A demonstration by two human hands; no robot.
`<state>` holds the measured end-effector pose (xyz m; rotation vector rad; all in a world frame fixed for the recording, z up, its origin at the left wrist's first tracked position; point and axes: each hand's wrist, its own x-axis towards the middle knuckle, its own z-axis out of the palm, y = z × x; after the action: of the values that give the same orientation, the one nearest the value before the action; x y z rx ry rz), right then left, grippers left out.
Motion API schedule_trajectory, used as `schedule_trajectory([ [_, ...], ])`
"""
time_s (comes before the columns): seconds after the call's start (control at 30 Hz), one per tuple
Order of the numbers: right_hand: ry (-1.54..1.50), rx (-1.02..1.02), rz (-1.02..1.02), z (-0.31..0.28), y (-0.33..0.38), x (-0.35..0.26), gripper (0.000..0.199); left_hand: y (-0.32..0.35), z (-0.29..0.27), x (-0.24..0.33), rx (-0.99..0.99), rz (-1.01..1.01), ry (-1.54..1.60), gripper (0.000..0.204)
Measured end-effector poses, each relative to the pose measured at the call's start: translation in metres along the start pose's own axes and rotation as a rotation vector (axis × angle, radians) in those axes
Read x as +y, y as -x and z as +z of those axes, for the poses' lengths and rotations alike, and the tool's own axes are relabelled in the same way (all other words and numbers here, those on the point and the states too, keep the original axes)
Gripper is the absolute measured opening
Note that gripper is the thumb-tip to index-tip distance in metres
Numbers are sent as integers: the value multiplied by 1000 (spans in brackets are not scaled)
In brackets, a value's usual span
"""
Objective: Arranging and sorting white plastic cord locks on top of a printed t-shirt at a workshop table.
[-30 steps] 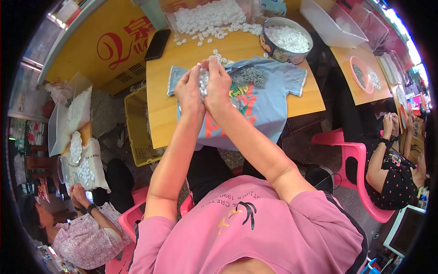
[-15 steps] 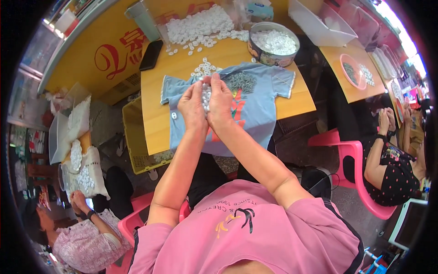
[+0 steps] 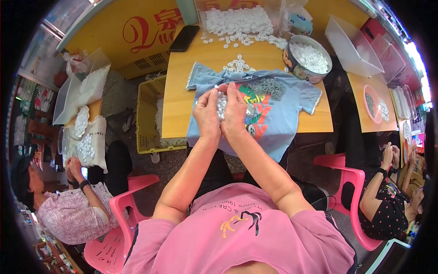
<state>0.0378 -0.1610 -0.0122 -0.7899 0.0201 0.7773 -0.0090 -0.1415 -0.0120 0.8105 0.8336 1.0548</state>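
My left hand and my right hand are pressed side by side, cupped around a bunch of small white round pieces. They hover over a light blue T-shirt with a red and green print, spread flat on the yellow table. A small heap of grey pins or metal bits lies on the shirt to the right of my hands. More white pieces lie just beyond the collar.
A big pile of white pieces, a round tin full of them, a black phone and a clear tub stand at the back. A yellow crate is left. Seated people on pink chairs flank me.
The view has shifted so the table sits lower and nearer. My hands stay together over the shirt, now closed more tightly round the white pieces.
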Motion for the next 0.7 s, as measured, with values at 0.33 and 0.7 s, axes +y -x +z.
schedule_trajectory([
  [0.33,122,-103,-93,16,-43,15,38,-44,9,-5,35,164,-55,23],
  [0.7,508,-246,-605,11,-52,12,35,-60,8,-14,75,337,-157,42],
])
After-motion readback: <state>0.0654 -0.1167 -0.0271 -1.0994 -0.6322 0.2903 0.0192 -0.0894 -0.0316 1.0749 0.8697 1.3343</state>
